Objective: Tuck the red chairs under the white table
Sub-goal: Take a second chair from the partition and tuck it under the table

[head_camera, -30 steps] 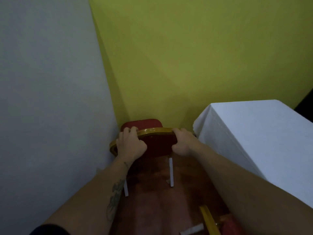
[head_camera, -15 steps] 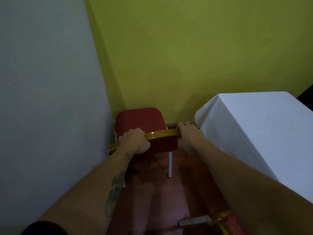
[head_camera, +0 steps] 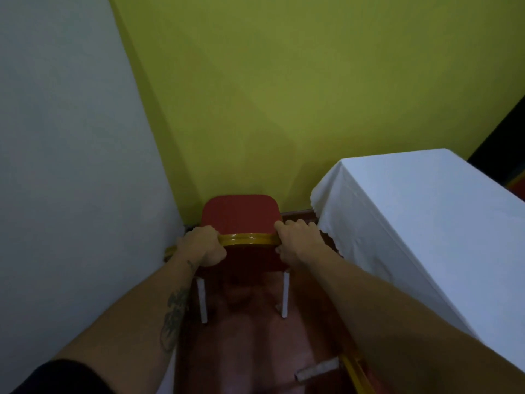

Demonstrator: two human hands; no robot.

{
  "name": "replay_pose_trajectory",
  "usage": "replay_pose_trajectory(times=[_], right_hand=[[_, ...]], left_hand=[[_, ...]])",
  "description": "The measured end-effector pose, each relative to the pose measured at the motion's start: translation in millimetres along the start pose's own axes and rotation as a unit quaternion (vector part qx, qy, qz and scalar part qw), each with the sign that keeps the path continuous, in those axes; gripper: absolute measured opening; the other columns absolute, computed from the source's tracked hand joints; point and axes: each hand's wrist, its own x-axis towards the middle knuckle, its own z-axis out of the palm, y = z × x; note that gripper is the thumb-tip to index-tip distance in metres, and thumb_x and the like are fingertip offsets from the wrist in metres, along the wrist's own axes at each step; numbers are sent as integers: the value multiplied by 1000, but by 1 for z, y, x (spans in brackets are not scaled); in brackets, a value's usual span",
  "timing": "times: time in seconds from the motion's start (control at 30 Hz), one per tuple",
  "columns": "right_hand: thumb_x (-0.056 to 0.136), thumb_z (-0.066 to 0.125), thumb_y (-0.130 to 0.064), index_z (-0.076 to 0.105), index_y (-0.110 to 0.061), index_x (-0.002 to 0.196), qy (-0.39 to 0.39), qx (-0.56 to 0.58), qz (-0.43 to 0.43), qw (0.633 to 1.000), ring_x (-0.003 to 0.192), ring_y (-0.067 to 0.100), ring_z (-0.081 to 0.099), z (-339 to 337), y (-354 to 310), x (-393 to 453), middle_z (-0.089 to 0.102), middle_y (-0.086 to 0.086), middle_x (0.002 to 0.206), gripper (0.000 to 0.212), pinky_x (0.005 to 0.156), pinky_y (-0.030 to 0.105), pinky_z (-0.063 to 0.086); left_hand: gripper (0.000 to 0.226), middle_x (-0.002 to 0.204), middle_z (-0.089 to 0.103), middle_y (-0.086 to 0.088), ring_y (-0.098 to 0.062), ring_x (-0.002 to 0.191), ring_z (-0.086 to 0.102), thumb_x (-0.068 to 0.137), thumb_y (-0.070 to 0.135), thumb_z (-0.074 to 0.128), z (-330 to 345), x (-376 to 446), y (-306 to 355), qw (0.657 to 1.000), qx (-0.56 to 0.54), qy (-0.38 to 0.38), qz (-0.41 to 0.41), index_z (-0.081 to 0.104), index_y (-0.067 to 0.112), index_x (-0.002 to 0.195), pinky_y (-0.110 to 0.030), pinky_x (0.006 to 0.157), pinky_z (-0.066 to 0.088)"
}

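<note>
Since a second ago, more of the chair (head_camera: 240,214) seat shows. Both hands, left hand (head_camera: 203,247) and right hand (head_camera: 295,240), grip its backrest. It stands in the corner, left of the table (head_camera: 426,211), untucked. Risk: legs snagging the tablecloth (head_camera: 366,243) when swung.

red chair (head_camera: 240,213) – matt seat, glossy gold frame (head_camera: 247,239); white table (head_camera: 426,223) – cloth-draped; floor (head_camera: 241,351) glossy.
</note>
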Motion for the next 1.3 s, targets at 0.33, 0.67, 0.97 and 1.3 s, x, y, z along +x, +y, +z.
replay_pose_trajectory(times=[0.33, 0.67, 0.97, 1.3], right_hand=[[99, 61, -37, 44, -15, 133, 29, 14, 2, 999, 121, 34, 54, 16, -13, -35, 57, 14, 134, 45, 95, 46, 45], [95, 60, -52, 55, -19, 126, -77, 152, 57, 984, 115, 32, 59, 32, 11, -50, 60, 9, 127, 45, 96, 44, 50], [99, 61, -31, 61, -13, 119, -85, 93, 47, 991, 105, 30, 64, 27, 6, -60, 64, 10, 120, 28, 77, 36, 44], [97, 61, -40, 64, -11, 122, -70, 74, -25, 994, 109, 34, 65, 23, -46, -75, 66, 13, 121, 38, 86, 42, 51]], left_hand=[[46, 132, 47, -10, -42, 129, 40, 75, 21, 63, 15, -9, 1, 989, -49, 118, -76, 60, 29, 120, -59, 106, 36], [56, 138, 52, -22, -43, 117, 57, 82, 14, 53, 38, -33, 20, 730, -616, 187, -231, 45, 0, 136, -51, 85, 57], [106, 118, 49, -9, -33, 103, 60, 73, 11, 74, 44, -48, 67, 702, -673, 134, -189, 3, 6, 151, -52, 84, 59], [83, 105, 50, -13, -31, 90, 62, 72, -3, 60, 22, -42, 14, 748, -635, 110, -161, 18, 8, 143, -51, 82, 59]])
